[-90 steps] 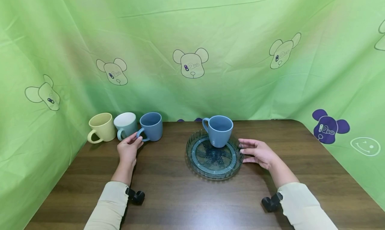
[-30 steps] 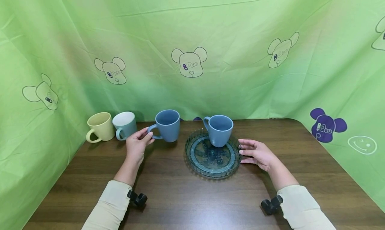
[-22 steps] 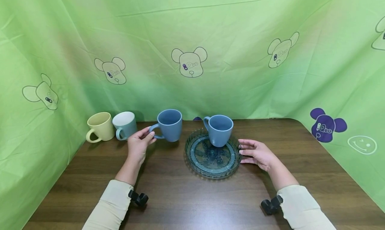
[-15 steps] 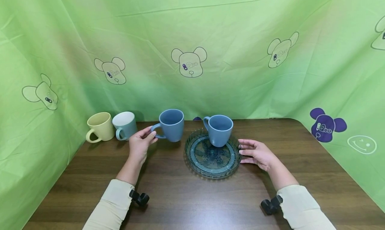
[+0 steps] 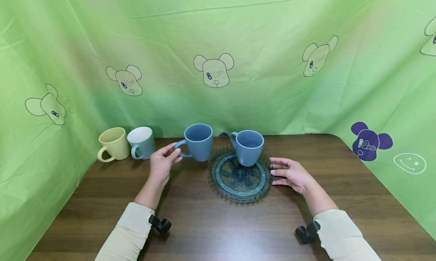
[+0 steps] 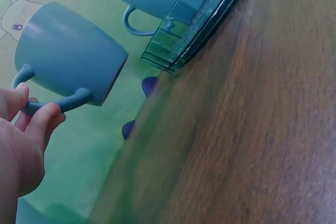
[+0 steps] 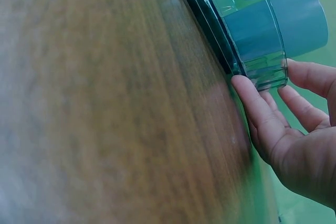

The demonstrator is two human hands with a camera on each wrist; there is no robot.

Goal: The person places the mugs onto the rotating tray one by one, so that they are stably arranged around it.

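Note:
My left hand (image 5: 161,163) pinches the handle of a blue mug (image 5: 199,143). In the left wrist view this mug (image 6: 68,51) hangs upright above the table, a little left of the tray. A round, clear blue-green tray (image 5: 242,194) with a ribbed wall rests on the table. On its far part stands a second blue mug (image 5: 248,149), handle to the left. The fingers of my right hand (image 5: 291,174) are extended and touch the tray's right side from outside. In the right wrist view the fingertips meet the tray's wall (image 7: 265,72) and lower edge.
A yellow mug (image 5: 117,145) and a teal mug with a white inside (image 5: 142,144) stand side by side at the back left of the wooden table (image 5: 218,230). A green cloth (image 5: 163,105) with bear-head prints hangs behind and at both sides.
My left hand has lifted the blue mug from beside the teal mug and carried it right, close to the tray. The right hand and the tray stay in place.

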